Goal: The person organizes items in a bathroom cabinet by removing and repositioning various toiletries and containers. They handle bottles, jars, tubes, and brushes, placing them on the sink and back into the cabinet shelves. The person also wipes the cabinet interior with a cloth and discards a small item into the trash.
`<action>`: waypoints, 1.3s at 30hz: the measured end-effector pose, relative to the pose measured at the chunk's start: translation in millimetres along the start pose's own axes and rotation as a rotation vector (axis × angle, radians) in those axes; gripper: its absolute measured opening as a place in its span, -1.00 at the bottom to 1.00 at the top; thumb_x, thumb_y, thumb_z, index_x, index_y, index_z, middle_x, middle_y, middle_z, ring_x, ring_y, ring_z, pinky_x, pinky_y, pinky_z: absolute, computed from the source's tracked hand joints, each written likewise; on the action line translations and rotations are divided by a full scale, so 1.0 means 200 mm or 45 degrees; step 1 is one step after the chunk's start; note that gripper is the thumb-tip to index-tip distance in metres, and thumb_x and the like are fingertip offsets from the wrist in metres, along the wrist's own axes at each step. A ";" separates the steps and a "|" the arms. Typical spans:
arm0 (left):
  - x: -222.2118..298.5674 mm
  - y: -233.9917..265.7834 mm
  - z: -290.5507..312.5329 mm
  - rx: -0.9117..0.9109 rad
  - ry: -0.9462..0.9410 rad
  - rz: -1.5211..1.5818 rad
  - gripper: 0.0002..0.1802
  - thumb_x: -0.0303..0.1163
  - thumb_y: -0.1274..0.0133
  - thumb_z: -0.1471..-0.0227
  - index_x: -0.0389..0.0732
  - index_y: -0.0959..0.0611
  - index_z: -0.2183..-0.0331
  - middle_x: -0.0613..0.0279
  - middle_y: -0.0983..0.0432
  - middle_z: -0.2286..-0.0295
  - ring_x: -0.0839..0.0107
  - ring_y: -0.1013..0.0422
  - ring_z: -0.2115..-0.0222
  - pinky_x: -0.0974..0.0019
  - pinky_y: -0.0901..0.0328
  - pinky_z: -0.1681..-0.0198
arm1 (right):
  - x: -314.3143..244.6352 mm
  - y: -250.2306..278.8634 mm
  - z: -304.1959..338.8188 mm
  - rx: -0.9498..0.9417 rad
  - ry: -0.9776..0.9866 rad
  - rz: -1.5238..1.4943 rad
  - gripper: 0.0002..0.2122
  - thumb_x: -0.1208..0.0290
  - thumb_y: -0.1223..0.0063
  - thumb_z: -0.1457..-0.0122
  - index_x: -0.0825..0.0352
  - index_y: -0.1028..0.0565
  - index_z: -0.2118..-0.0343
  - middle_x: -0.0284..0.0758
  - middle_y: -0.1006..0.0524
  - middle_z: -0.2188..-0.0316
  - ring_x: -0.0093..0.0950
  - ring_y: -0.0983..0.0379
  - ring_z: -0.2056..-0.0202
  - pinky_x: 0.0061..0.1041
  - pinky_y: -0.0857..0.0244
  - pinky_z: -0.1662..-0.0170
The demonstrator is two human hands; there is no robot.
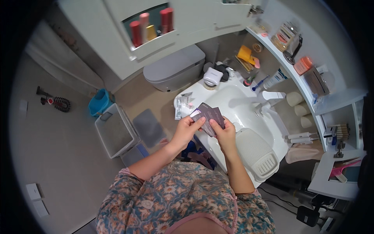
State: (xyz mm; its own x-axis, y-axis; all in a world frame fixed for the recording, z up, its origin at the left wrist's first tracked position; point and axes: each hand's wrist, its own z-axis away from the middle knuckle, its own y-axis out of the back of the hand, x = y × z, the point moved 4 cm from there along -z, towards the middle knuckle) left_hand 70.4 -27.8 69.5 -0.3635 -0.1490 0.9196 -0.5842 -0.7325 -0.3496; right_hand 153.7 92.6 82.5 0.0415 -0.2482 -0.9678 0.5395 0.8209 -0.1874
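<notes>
Several flat, dark purple-grey packets or cards [210,114] with pale print are fanned out in front of me; which of the two they are I cannot tell. My left hand [184,133] pinches their left side, thumb on top, where a lighter edge shows. On the right side my right hand [226,137] grips them the same way, its thumb pressed on the face. Both hands hold the bunch above the near left rim of the white washbasin [218,93]. A white ridged washboard [255,150] lies by my right forearm, across the basin's near edge.
A tap [269,97] rises at the basin's right. White cabinets [113,35] with open doors and a curved shelf [296,74] of bottles surround it. A grey-lidded toilet [175,66] stands behind. On the floor at left are a blue bucket [100,102] and a white bin [117,130].
</notes>
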 end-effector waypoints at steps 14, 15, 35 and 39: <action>0.30 1.48 0.23 0.289 -0.197 -0.370 -0.85 -0.38 -0.15 -0.03 -0.28 -0.62 0.43 0.35 -0.50 0.60 0.63 -0.35 0.58 0.50 -0.26 0.49 | 0.46 -1.37 -0.14 -0.552 -0.302 0.144 -0.77 0.33 0.01 -0.23 0.32 -0.47 0.53 -0.46 -0.45 0.66 -0.71 -0.30 0.65 -0.71 -0.15 0.58; 0.33 1.62 0.27 0.309 -0.175 -0.587 -0.84 -0.37 -0.15 -0.03 -0.28 -0.61 0.44 0.35 -0.48 0.63 0.63 -0.35 0.61 0.50 -0.26 0.52 | 0.49 -1.47 -0.16 -0.615 -0.339 0.166 -0.75 0.32 0.02 -0.24 0.32 -0.46 0.55 -0.46 -0.45 0.66 -0.71 -0.30 0.65 -0.70 -0.15 0.58; 0.16 2.70 0.26 0.727 0.111 -0.173 -0.41 -0.42 0.04 -0.16 -0.28 -0.08 -0.13 0.09 -0.48 0.27 0.44 -0.43 0.39 0.40 -0.34 0.31 | 1.44 -2.29 -1.66 -0.457 -0.408 0.402 -0.95 0.62 0.03 -0.11 0.42 -0.43 0.35 -0.30 -0.51 0.50 -0.57 -0.46 0.57 -0.62 -0.36 0.52; 0.13 2.79 -0.03 0.703 0.214 -0.125 -0.41 -0.38 0.02 -0.16 -0.31 -0.10 -0.10 0.06 -0.47 0.27 0.46 -0.43 0.40 0.41 -0.35 0.34 | 1.68 -2.11 -2.36 -0.054 -0.423 0.452 -0.88 0.71 0.07 -0.07 0.46 -0.36 0.30 -0.23 -0.50 0.48 -0.53 -0.44 0.62 -0.57 -0.35 0.59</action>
State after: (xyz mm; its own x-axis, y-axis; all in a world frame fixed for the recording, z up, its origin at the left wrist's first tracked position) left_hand -269.4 -437.3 -102.6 -0.4634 0.0116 0.8861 -0.1728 -0.9819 -0.0776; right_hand -456.8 -93.5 -242.4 0.4868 -0.0939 -0.8685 0.4091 0.9030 0.1317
